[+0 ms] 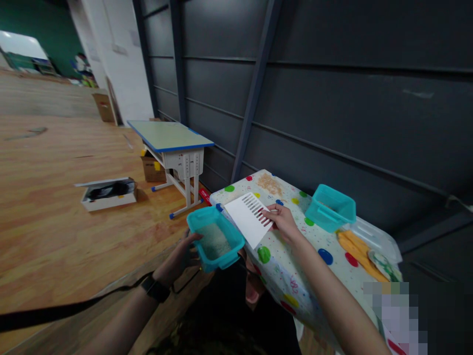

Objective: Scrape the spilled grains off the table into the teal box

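A teal plastic container [226, 261] is held by my left hand [185, 254], which grips its left side with the thumb over the rim. White grains that look like rice [214, 240] cover its bottom. It hangs off the near left edge of a table [275, 268] with a dotted cloth. My right hand [284, 221] pinches the right side of a white card [246, 228] printed with a row of dark stripes. The card lies close by the container's rim, over the table's left end. Past it, a patch of tan grains [269, 185] is spread on the cloth.
Another teal container [328, 209] stands at the table's back, beside a clear lid [380, 240] and a yellow cloth [358, 251]. A dark panelled wall [332, 113] runs behind. Leftward are a school desk [168, 135] and an open white box [111, 197] on the floor.
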### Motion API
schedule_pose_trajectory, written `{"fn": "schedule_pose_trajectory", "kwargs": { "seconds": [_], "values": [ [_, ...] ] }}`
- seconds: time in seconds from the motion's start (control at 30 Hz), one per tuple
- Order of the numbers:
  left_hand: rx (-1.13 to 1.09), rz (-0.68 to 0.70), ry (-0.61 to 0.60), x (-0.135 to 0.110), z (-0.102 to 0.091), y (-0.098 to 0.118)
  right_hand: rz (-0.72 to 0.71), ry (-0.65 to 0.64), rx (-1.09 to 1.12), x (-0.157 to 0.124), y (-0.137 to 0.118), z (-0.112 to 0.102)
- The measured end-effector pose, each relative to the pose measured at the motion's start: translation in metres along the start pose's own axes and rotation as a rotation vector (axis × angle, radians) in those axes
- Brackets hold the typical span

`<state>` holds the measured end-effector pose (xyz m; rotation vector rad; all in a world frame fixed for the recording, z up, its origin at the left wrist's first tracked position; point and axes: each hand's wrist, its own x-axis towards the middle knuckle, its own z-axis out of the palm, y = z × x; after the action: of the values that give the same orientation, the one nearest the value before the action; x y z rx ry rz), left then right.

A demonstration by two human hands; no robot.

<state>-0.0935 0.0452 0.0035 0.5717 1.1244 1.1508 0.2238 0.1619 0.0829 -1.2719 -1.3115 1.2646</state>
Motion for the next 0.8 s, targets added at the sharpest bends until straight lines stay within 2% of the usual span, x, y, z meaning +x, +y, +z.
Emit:
{"fn": "schedule_pose_trajectory", "kwargs": {
  "seconds": [0.23,0.37,0.5,0.63,0.8],
  "values": [
    [-0.003,0.015,-0.021,-0.001,-0.004,-0.002,-0.025,0.339,-0.054,0.043,-0.012,-0.028],
    [0.016,0.026,-0.007,0.0,-0.005,-0.001,-0.074,0.437,-0.212,0.079,-0.021,-0.03],
    [0.009,-0.025,0.043,0.005,-0.005,0.001,-0.205,0.398,-0.569,0.11,-0.041,-0.027],
    [-0.003,-0.016,0.077,0.002,-0.003,0.006,-0.447,0.286,-0.899,0.127,-0.062,-0.023],
    [0.007,-0.017,0.06,-0.001,-0.003,0.005,-0.624,0.109,-1.005,0.138,-0.067,-0.012]
  ]
}}
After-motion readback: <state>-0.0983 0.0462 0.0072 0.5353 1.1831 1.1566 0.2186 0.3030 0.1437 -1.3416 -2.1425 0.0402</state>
